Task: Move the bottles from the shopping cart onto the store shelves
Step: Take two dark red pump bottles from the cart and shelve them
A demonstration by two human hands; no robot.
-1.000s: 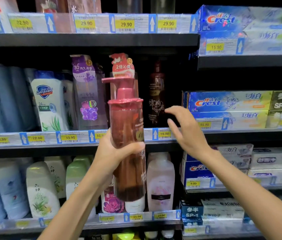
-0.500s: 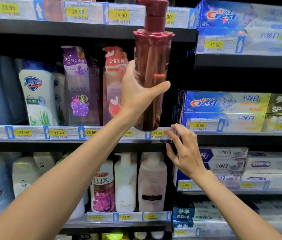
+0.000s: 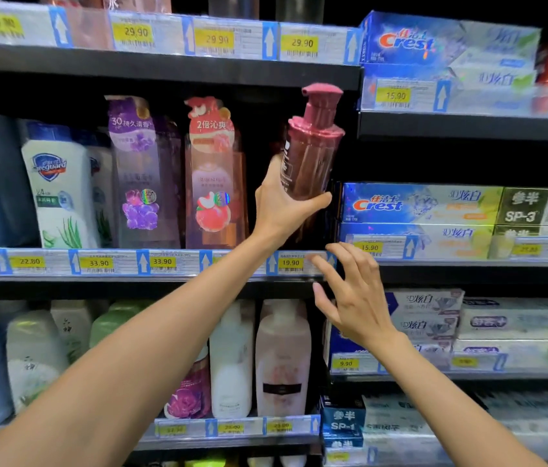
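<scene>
Gripping the tilted pump bottle [image 3: 309,156] above the shelf edge [image 3: 165,264], left hand [image 3: 282,210] risks toppling it on release; right hand [image 3: 350,298] hovers spread, empty.

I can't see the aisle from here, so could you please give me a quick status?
Left hand grips red pump bottle, tilted, at the 19.90 slot. Right hand open, at shelf edge. Nothing blocking.

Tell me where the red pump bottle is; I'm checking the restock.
Head view, centre-right: the left hand holds the red pump bottle on the middle shelf, right of the peach bottle.
</scene>
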